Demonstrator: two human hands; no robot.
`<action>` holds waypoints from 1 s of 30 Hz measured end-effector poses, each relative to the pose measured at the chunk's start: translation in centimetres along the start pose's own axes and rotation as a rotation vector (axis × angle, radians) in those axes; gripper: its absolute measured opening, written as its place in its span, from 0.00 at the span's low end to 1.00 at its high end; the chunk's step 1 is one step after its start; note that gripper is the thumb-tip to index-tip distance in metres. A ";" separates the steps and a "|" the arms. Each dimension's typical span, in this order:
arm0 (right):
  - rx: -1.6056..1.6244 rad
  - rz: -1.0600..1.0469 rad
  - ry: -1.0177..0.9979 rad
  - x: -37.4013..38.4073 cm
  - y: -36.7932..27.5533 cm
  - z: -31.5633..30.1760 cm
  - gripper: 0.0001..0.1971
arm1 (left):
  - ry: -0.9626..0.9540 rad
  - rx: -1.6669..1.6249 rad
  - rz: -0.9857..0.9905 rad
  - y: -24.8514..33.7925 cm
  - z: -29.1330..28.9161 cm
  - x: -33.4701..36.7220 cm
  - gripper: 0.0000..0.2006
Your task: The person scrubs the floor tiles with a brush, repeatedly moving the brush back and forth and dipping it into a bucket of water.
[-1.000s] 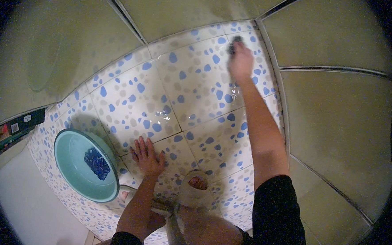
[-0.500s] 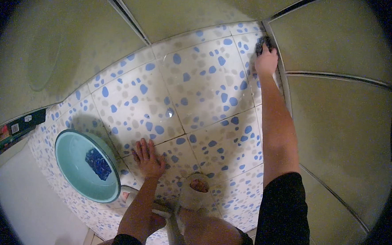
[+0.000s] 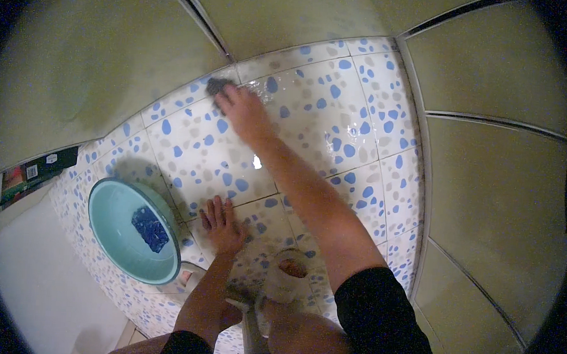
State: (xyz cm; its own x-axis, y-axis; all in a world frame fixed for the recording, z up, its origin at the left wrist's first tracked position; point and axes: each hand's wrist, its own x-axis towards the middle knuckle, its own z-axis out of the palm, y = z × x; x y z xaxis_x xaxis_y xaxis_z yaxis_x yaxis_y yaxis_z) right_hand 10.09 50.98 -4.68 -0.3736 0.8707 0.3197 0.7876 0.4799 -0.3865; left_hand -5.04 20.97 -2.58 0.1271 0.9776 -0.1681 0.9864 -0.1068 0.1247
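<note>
My right hand (image 3: 247,114) reaches to the far left of the tiled floor (image 3: 310,149), close to the panel at the back. Its fingers press a dark grey scouring pad (image 3: 220,86) onto the wet tiles; the pad is slightly blurred. My left hand (image 3: 224,228) rests with its palm on the floor and its fingers spread, holding nothing. Left of it stands a round turquoise basin (image 3: 105,222), in which lies a dark blue patterned cloth or packet (image 3: 150,229), its kind unclear.
Smooth yellowish panels (image 3: 489,168) with metal strips bound the floor at the back and right. A dark green printed box (image 3: 46,170) sits at the far left above a white surface (image 3: 42,260). My slippered foot (image 3: 291,267) and bent knees are just in front of me.
My right hand has swept the scouring pad from the far right corner across to the far left edge. The left hand stays planted; the view has shifted slightly.
</note>
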 end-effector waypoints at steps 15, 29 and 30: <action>-0.314 0.547 0.258 -7.0 16.1 -9.8 0.26 | 0.055 -0.082 -0.004 0.6 0.0 0.2 0.38; 0.223 -0.128 -0.197 -3.2 -7.8 1.1 0.20 | -0.538 0.331 0.433 -5.5 -16.8 4.9 0.31; 0.160 -0.161 -0.211 -3.4 -7.3 0.2 0.19 | -0.536 0.335 0.412 -7.6 -17.6 5.1 0.31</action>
State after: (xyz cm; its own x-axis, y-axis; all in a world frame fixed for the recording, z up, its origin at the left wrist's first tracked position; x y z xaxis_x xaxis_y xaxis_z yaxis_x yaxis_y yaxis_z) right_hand 5.49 44.58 -3.12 -0.5940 0.7773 0.2071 0.6295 0.6095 -0.4819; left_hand -13.69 29.92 12.80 0.4409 0.6338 -0.6355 0.8162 -0.5777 -0.0099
